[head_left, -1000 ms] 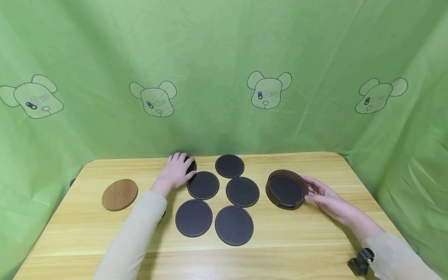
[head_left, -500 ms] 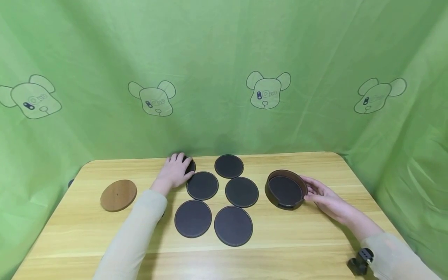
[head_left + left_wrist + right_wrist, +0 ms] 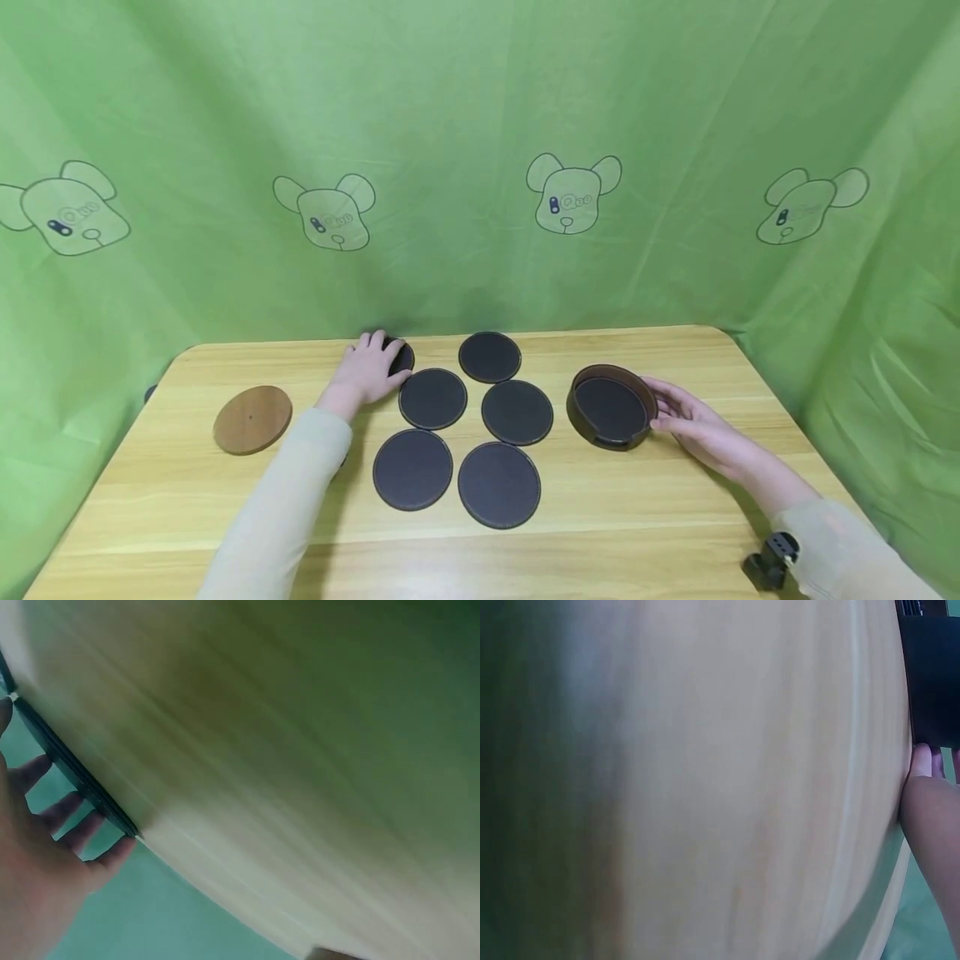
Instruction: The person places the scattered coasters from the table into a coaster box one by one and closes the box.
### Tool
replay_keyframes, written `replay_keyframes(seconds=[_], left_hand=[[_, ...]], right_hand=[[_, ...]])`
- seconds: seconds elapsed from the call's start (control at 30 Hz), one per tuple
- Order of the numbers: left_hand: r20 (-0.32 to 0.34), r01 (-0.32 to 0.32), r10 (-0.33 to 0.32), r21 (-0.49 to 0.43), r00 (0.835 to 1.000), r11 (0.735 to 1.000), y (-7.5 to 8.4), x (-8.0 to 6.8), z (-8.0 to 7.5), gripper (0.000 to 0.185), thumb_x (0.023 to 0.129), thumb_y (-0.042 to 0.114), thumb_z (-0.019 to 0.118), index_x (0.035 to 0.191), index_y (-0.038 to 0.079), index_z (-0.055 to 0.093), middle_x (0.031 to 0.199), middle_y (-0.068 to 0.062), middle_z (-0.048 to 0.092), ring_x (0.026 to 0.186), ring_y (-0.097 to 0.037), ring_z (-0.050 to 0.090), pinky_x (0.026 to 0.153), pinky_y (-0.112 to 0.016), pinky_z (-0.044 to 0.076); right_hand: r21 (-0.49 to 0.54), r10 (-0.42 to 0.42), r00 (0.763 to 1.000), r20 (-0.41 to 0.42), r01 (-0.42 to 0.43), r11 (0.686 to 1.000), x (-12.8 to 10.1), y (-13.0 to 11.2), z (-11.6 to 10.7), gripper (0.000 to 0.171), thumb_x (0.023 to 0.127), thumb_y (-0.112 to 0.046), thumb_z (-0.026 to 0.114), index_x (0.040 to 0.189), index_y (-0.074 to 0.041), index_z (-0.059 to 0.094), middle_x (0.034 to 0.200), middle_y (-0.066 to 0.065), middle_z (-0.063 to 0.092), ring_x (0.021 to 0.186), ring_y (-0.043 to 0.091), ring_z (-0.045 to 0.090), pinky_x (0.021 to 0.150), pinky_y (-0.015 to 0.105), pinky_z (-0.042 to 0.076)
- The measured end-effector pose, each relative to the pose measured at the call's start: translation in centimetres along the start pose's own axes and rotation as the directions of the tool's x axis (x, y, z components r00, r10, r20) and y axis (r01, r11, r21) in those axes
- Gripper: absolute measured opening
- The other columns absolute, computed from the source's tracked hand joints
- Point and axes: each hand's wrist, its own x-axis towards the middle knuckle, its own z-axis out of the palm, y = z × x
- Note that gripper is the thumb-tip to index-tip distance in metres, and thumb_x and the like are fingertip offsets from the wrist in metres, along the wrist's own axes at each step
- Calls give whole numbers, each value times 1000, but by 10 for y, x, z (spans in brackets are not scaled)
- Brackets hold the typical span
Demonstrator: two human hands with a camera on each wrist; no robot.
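Green cloth [image 3: 480, 125] printed with cartoon bear heads hangs behind your pale wooden surface [image 3: 645, 517]. Your left hand [image 3: 366, 372] lies over the far-left dark coaster [image 3: 402, 358], fingers spread and resting on it; in the left wrist view the fingertips [image 3: 45, 769] sit along the coaster's thin edge, and you cannot tell from either view whether the grip has closed on it. Just beside that coaster lie five more dark coasters: one at the back [image 3: 490, 357], two in the middle row [image 3: 432, 398] [image 3: 517, 412] and two nearest you [image 3: 413, 469] [image 3: 499, 484], all flat and close together. Your right hand [image 3: 686, 417] rests against the right side of the round brown holder [image 3: 609, 407], fingers loosely extended along its wall, the grip wide and touching, not clasping. A dark coaster lies inside the holder. Well apart on the left lies a round wooden disc [image 3: 252, 418].
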Motion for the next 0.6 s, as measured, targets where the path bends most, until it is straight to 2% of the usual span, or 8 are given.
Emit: replay_keyframes(seconds=[0.33, 0.6], left_hand=[[13, 27, -27, -17, 1000, 999, -8, -8, -4, 72, 100, 52, 62, 158, 12, 46, 154, -30, 43, 139, -52, 45, 108, -69, 43], [19, 51, -51, -12, 999, 999, -10, -8, -4, 75, 95, 53, 66, 156, 14, 47, 149, -32, 46, 133, -53, 48, 109, -67, 43]], right_hand=[[-8, 2, 1000, -6, -2, 1000, 0, 1, -1, 62, 105, 6, 51, 163, -6, 31, 147, -13, 55, 130, -3, 57, 105, 11, 46], [24, -31, 999, 10, 31, 999, 1, 2, -1, 58, 105, 8, 47, 157, -16, 40, 147, -12, 57, 130, -2, 58, 104, 12, 47]])
